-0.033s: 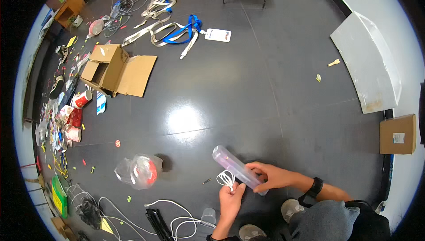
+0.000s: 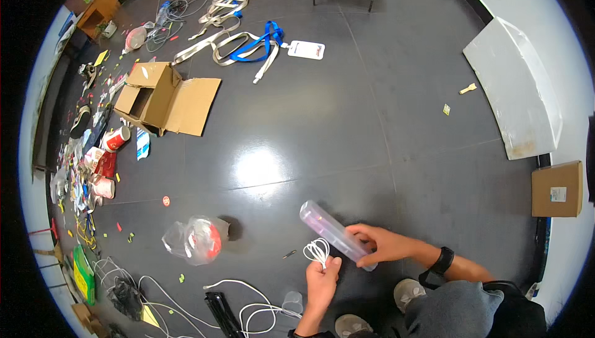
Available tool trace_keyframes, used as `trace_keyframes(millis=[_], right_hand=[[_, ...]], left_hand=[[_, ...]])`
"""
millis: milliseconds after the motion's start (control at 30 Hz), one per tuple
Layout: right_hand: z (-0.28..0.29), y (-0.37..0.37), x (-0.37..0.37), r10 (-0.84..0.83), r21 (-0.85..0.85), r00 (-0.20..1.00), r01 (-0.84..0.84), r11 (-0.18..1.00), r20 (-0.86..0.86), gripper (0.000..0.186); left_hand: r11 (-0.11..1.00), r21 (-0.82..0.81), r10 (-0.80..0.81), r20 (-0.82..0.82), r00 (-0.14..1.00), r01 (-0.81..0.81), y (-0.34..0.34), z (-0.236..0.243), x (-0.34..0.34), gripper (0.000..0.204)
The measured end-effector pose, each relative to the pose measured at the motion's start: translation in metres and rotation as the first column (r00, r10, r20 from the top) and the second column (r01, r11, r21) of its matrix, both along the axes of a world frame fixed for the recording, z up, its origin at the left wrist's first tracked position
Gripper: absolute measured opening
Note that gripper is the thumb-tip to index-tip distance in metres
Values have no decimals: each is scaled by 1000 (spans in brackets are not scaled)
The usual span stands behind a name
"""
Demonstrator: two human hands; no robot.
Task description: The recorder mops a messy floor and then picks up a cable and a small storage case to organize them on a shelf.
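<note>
A bundle of thin white cable (image 2: 317, 250), looped and gathered, is pinched in my left hand (image 2: 322, 278). My right hand (image 2: 379, 245) grips a long clear plastic case (image 2: 330, 227), slightly pinkish, by its near right end. It slants up and to the left over the grey floor. What is inside the case cannot be made out. The cable loops sit just below and left of the case. Close to my left forearm, a small clear cup (image 2: 292, 302) and a longer loose white cable (image 2: 260, 308) lie on the floor.
A clear plastic bag with something red (image 2: 201, 240) lies left of my hands. An open cardboard box (image 2: 152, 99), lanyards (image 2: 248, 49) and mixed litter (image 2: 83, 170) spread farther left. A black long object (image 2: 221, 314) lies near the bottom. A white foam block (image 2: 514, 90) leans at the right wall.
</note>
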State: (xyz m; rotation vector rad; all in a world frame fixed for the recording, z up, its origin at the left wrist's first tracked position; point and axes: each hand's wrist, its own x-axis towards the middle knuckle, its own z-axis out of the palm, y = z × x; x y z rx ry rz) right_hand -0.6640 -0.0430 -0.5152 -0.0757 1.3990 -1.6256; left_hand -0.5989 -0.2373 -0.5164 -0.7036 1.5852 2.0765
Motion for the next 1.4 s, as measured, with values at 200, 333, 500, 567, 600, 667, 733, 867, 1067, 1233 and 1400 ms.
trace_keyframes(millis=[200, 333, 500, 567, 600, 667, 733, 867, 1067, 1233, 1400], right_hand=[[47, 25, -25, 0, 203, 974, 47, 978, -225, 76], [108, 40, -25, 16, 325, 970, 65, 944, -243, 77], [225, 58, -18, -8, 378, 958, 120, 918, -286, 77], [278, 62, -15, -9, 402, 959, 128, 907, -284, 77], [305, 63, -14, -7, 422, 959, 132, 897, -284, 78], [350, 64, 0, -9, 422, 950, 147, 894, -312, 78], [400, 57, 20, -1, 423, 940, 154, 893, -341, 79], [523, 24, 62, 9, 378, 981, 66, 924, -193, 78], [650, 8, 159, -244, 107, 970, 241, 965, 13, 76], [732, 8, 189, -221, -6, 973, 221, 975, -69, 79], [777, 1, 212, -116, 88, 961, 142, 986, -251, 79]], left_hand=[[987, 107, 123, -16, 992, -121, -25, 42, -7, 32], [983, 96, 162, -20, 987, -160, -32, 101, -15, 37], [973, 109, 201, 15, 980, -201, -45, 215, -24, 35], [974, 111, 199, 17, 980, -199, -43, 260, -21, 34], [973, 109, 201, 16, 979, -202, -40, 284, -20, 34], [978, 111, 173, 33, 984, -175, -24, 339, -16, 32], [991, 46, 124, 66, 990, -127, -8, 383, -1, 30], [998, -46, 41, 82, 996, -38, 24, 481, 34, 33], [983, 119, 131, 109, 985, -143, 27, 634, 106, 22], [996, -70, 52, -15, 999, -53, 26, 717, 141, 27], [969, -187, 126, -194, 973, -162, 21, 743, 180, 30]])
